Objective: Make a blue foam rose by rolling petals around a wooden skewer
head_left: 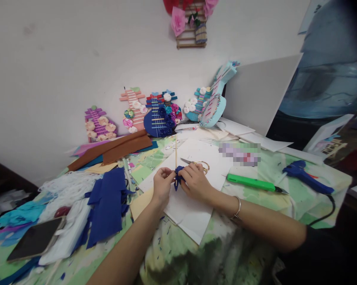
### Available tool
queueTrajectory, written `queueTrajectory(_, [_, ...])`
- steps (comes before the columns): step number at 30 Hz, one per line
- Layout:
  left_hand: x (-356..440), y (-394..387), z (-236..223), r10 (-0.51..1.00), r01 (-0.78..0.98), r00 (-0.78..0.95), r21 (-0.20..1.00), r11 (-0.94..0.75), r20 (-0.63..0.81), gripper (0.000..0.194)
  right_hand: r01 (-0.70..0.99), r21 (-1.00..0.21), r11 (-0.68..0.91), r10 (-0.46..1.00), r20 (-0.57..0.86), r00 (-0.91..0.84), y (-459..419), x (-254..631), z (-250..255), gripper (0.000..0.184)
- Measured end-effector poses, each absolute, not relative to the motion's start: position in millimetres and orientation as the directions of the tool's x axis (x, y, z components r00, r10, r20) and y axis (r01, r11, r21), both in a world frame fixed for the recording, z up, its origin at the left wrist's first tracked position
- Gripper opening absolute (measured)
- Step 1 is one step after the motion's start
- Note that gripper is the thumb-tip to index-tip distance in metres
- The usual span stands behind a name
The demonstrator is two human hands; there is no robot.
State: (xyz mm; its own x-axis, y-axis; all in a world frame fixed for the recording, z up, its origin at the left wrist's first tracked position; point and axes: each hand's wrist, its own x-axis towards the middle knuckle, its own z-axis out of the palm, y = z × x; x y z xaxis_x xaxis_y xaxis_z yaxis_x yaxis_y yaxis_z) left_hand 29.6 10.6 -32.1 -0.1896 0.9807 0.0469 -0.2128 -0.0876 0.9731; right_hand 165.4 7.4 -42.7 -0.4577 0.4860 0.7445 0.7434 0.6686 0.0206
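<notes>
Over a white sheet of paper (187,221), my left hand (162,185) pinches a thin wooden stick (176,152) that stands upright at my fingertips. A small piece of blue crepe paper (177,183) is gathered around the stick's lower part. My right hand (196,183) is closed on that blue paper from the other side, its fingers curled over it. My fingers partly cover the paper and the stick. Just behind my right hand lie scissors with gold handles (206,168), open-bladed on the sheet and partly hidden by the hand.
To the right are a green utility knife (251,182) and a blue glue gun (307,176). Leftward lie folded blue crepe paper (107,206), a phone (36,239) and white strips (68,192). Brown paper (116,148) and decorated paper guitars (157,120) stand along the wall.
</notes>
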Motion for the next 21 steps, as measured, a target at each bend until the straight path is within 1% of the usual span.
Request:
queueTrajectory(8, [30.9,10.3,-35.8,0.984,-0.234,-0.173,0.969,-0.080,0.040,0.029,0.762,0.069,0.643,0.467,0.753,-0.463,5.5,164.0,-41.3,0.015])
queueTrajectory(16, [30.7,9.1,-34.0,0.987,-0.302,-0.158,0.953,-0.036,-0.013,0.028,0.769,0.080,0.635,0.458,0.762,-0.458,6.1,165.0,-41.8,0.014])
queueTrajectory(21, [31.8,8.8,-33.3,0.988,-0.338,-0.153,0.941,-0.021,-0.033,0.031,0.771,0.079,0.632,0.450,0.772,-0.449,6.8,164.8,-41.3,0.015])
